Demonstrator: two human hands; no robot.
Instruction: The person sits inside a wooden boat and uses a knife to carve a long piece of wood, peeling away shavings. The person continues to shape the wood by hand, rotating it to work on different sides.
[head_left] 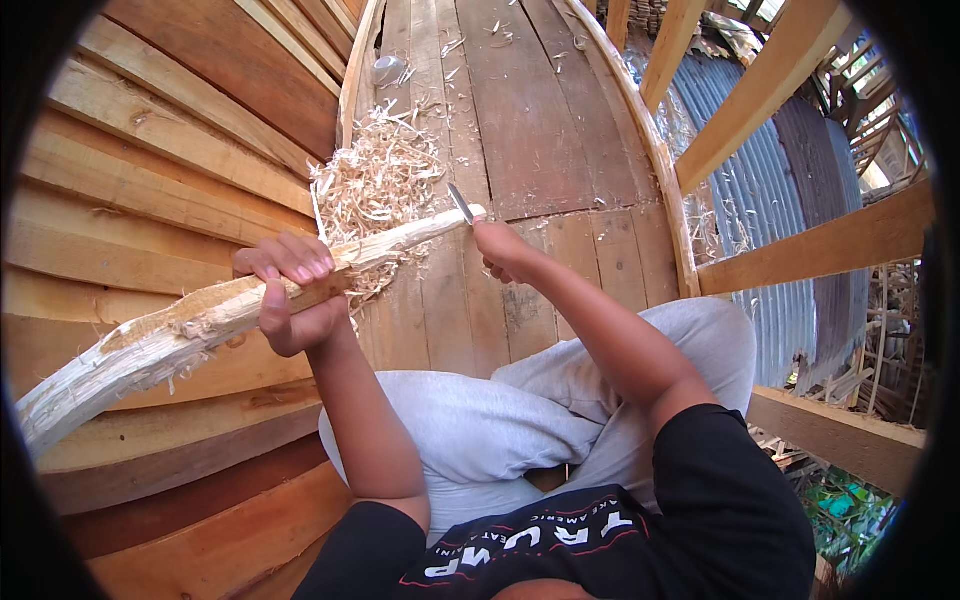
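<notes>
A long, pale, stripped wooden pole (215,312) runs from the lower left up to the middle of the view, tapering toward its far right end. Wrapped around its middle is my left hand (298,290), fingers over the top and thumb beneath. My right hand (503,251) is closed in a fist at the thin end, gripping a knife whose handle is hidden by the fingers. The knife's blade (461,203) points up and left, lying across or just beside the pole's tip; I cannot tell whether it touches.
A heap of curled wood shavings (375,170) lies on the plank floor (540,130) beyond the pole. A small clear cup-like object (387,70) sits farther off. Plank wall (150,200) stands at the left; wooden railing posts (765,95) and corrugated metal sheets (745,160) are at the right.
</notes>
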